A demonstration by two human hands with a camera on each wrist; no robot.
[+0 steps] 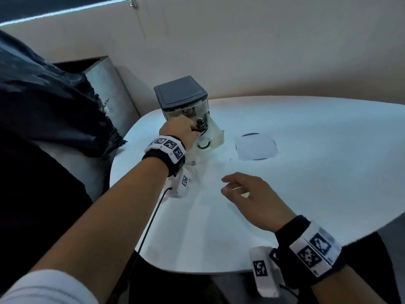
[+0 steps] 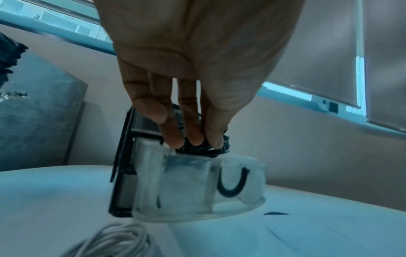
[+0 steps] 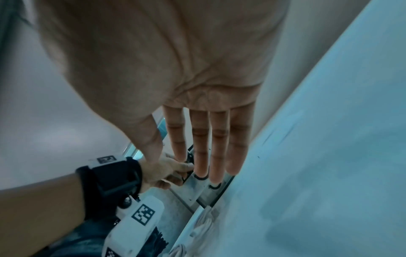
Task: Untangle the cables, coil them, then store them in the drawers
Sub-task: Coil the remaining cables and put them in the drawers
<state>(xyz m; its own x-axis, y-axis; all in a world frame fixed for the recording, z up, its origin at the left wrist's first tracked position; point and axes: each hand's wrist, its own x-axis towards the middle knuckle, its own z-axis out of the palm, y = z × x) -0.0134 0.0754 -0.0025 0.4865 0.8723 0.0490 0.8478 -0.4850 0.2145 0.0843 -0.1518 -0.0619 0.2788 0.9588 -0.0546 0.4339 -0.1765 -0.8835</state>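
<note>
A small drawer unit with a dark lid and clear pull-out drawers stands at the far left of the white table. My left hand pinches a coiled black cable just above the open drawers; in the head view the black cable shows at the fingertips. A coiled white cable lies on the table below my left wrist. My right hand hovers over the table's middle with straight fingers, holding nothing.
A white square pad over a dark disc lies right of the drawer unit. A thin black cord hangs from my left wrist over the table's front edge. A dark crumpled bag and a grey bin stand left of the table.
</note>
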